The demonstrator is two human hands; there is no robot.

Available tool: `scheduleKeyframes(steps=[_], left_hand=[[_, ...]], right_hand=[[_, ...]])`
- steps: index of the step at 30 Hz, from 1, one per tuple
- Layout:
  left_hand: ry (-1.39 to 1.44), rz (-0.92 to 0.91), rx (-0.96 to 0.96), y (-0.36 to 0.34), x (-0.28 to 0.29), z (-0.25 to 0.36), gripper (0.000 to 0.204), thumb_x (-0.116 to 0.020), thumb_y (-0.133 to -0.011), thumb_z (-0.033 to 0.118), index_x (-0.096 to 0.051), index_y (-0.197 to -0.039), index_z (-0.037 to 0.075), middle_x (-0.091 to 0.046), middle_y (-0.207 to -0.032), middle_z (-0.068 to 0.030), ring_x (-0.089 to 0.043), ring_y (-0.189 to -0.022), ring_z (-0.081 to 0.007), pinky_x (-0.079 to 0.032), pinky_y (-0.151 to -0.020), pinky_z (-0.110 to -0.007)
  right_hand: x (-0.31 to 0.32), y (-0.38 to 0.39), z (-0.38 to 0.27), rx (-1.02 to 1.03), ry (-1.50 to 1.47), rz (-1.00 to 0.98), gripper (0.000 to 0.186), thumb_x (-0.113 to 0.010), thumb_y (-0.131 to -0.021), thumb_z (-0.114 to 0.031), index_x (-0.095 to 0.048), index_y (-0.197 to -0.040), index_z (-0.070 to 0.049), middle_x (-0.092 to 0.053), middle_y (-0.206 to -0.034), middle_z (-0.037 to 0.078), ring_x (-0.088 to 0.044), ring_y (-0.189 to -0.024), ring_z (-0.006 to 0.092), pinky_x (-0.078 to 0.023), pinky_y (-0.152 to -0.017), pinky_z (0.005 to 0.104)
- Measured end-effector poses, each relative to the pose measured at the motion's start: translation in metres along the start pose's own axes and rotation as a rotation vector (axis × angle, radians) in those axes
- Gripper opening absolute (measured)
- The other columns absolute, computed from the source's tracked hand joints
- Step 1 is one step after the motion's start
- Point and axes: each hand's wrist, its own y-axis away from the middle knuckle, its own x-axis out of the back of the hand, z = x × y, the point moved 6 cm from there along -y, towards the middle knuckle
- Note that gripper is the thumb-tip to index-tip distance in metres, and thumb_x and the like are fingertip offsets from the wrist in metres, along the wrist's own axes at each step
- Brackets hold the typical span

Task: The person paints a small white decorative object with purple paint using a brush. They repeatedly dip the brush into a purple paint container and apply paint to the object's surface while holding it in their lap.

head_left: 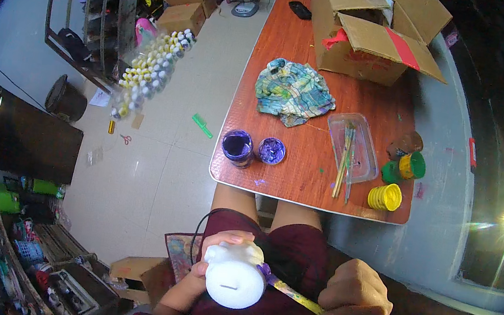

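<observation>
My left hand (224,236) is wrapped around a white, rounded figure (236,289) above my lap. A short slot shows on its round face, so it looks like a coin bank. Closed in a fist, my right hand (357,301) grips a paintbrush (295,295) with a paint-smeared yellow and green handle. The purple-coated bristles touch the right side of the white figure. On the near left of the table stand an open jar of purple paint (238,145) and a purple-smeared round lid (271,151).
The reddish wooden table (290,178) carries a crumpled cloth (294,92), a clear plastic tray (367,165) with several brushes, yellow (385,197) and green paint containers, and an open cardboard box (358,63). Many small white and yellow pieces (149,72) lie on the floor at left.
</observation>
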Motion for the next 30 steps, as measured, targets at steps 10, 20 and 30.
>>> scheduleKeyframes(steps=[10, 20, 30], left_hand=[[-0.176, 0.001, -0.045, 0.003, 0.006, -0.006, 0.029, -0.051, -0.082, 0.012, -0.038, -0.107, 0.006, -0.049, -0.109, -0.0242, -0.052, -0.098, -0.0298, -0.047, -0.083, -0.037], [-0.102, 0.024, 0.024, 0.002, 0.008, -0.009, 0.034, -0.042, -0.087, 0.032, -0.041, -0.106, 0.004, -0.048, -0.109, -0.0270, -0.052, -0.099, -0.0326, -0.048, -0.083, -0.040], [-0.218, 0.050, 0.101, 0.000, 0.006, -0.009, 0.074, -0.033, -0.076, 0.065, -0.044, -0.104, -0.003, -0.049, -0.106, -0.0301, -0.051, -0.099, -0.0362, -0.046, -0.085, -0.043]], right_hand=[[-0.005, -0.008, -0.007, -0.120, 0.076, -0.043, 0.022, -0.054, -0.081, -0.025, -0.056, -0.065, -0.010, -0.052, -0.057, 0.003, -0.046, -0.043, 0.0151, -0.036, -0.039, 0.0271], [0.000, -0.007, -0.010, -0.101, 0.116, 0.001, 0.019, -0.055, -0.081, -0.027, -0.057, -0.072, -0.010, -0.053, -0.059, 0.004, -0.047, -0.045, 0.0154, -0.037, -0.040, 0.0264], [-0.004, -0.011, -0.002, 0.003, -0.001, -0.147, 0.010, -0.055, -0.078, -0.016, -0.056, -0.075, -0.007, -0.053, -0.060, 0.006, -0.047, -0.045, 0.0159, -0.037, -0.040, 0.0260]])
